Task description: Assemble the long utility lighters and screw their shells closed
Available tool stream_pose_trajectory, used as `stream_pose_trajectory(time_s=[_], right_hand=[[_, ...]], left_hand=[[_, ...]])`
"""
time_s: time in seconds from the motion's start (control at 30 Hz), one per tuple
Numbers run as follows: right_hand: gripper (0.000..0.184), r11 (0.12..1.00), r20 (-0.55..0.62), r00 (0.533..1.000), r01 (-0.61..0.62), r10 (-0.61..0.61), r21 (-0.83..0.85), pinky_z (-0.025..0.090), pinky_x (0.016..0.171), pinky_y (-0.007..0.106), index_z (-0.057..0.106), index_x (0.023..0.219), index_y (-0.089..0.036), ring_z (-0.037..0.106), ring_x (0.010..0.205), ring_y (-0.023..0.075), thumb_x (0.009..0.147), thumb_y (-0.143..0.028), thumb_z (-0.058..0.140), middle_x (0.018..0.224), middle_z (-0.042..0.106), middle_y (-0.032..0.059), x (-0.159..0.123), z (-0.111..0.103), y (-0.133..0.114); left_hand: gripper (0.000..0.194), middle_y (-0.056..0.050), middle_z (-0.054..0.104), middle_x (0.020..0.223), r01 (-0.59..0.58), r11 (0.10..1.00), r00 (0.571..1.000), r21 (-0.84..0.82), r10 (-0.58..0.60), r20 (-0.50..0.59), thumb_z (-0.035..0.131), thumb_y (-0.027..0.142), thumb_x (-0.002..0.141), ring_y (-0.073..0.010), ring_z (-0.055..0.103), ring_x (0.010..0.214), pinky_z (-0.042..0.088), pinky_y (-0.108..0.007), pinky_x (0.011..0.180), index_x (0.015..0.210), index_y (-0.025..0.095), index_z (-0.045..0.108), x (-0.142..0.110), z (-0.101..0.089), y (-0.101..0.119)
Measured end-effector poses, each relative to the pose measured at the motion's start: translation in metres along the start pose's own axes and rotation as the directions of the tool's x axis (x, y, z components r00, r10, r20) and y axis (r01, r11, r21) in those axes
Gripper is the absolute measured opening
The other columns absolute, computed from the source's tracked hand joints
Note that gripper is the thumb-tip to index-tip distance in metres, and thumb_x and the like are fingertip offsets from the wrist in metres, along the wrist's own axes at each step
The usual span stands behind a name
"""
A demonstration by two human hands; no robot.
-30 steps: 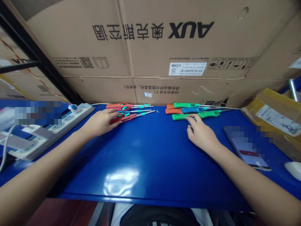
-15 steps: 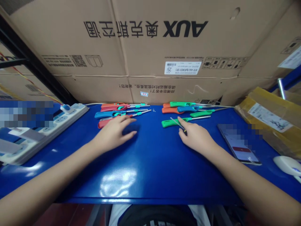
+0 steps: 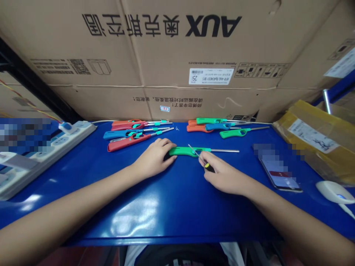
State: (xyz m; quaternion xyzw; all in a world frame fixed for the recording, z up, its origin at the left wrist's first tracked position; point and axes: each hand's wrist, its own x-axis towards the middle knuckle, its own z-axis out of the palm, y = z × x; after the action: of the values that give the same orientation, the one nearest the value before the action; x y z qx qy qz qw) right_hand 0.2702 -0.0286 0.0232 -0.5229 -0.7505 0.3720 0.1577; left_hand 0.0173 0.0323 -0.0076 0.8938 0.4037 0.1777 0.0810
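Observation:
A green long-neck lighter (image 3: 181, 151) lies flat on the blue table, its metal barrel pointing right. The fingers of my left hand (image 3: 156, 157) are closed around its handle end. My right hand (image 3: 224, 171) grips a thin screwdriver (image 3: 208, 167) with a yellow and black handle; its shaft points up and left across the lighter near the trigger opening. Behind on the left lie several lighters, among them a red lighter (image 3: 129, 141) and a blue lighter (image 3: 122, 133). At the back right rest more, including another green lighter (image 3: 235, 132) and an orange lighter (image 3: 196, 128).
A white power strip (image 3: 59, 155) runs along the left side. To the right are a phone (image 3: 283, 177), a white mouse-like device (image 3: 334, 192) and a taped yellow package (image 3: 313, 133). A large cardboard box (image 3: 158, 74) stands along the back edge.
The green lighter has come forward and left from the right group. My left hand has left the red lighter and closed on the green one. The screwdriver has stayed in my right hand.

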Motion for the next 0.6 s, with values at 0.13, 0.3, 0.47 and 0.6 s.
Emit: stream_pose_trajectory(time_s=[0.13,0.3,0.47,0.6], right_hand=[[0.021,0.922,0.252,0.958,-0.215,0.136,0.322,0.031,0.048,0.023,0.036,0.093,-0.027,0.036,0.052,0.0097,0.083,-0.013,0.047,0.071,0.038,-0.0084,-0.003,-0.003,0.0],[0.026,0.797,0.098,0.995,-0.081,0.027,0.599,0.047,0.062,0.023,0.052,0.104,-0.022,0.059,0.07,0.01,0.084,-0.022,0.068,0.082,0.053,-0.0047,0.002,-0.006,0.003],[0.049,0.714,0.024,0.999,-0.044,0.038,0.698,0.05,0.054,0.024,0.043,0.142,-0.035,0.062,0.06,0.0061,0.096,-0.038,0.058,0.116,0.059,0.0019,0.011,-0.009,0.002],[0.069,0.685,0.123,0.987,-0.159,0.102,0.711,0.03,0.036,0.02,0.03,0.146,-0.039,0.043,0.041,0.0046,0.084,-0.021,0.054,0.093,0.056,-0.0057,0.012,-0.007,0.003]], left_hand=[[0.029,-0.01,0.064,0.112,-0.064,0.984,0.994,-0.164,0.078,0.078,0.063,0.036,0.095,-0.0237,0.063,0.102,0.056,-0.039,0.093,0.118,0.017,0.064,-0.006,0.001,0.008],[0.032,-0.007,0.064,0.109,-0.104,0.902,0.987,-0.419,0.145,0.069,0.072,0.034,0.09,-0.0199,0.064,0.098,0.056,-0.033,0.088,0.118,0.02,0.065,-0.018,0.011,0.025],[0.035,-0.007,0.064,0.109,-0.122,0.861,0.985,-0.494,0.165,0.044,0.074,0.029,0.087,-0.0189,0.064,0.1,0.054,-0.032,0.092,0.12,0.02,0.067,-0.02,0.016,0.028],[0.03,-0.007,0.065,0.107,-0.127,0.853,0.986,-0.507,0.164,0.029,0.07,0.023,0.088,-0.0179,0.064,0.098,0.054,-0.031,0.089,0.118,0.019,0.068,-0.02,0.016,0.026]])
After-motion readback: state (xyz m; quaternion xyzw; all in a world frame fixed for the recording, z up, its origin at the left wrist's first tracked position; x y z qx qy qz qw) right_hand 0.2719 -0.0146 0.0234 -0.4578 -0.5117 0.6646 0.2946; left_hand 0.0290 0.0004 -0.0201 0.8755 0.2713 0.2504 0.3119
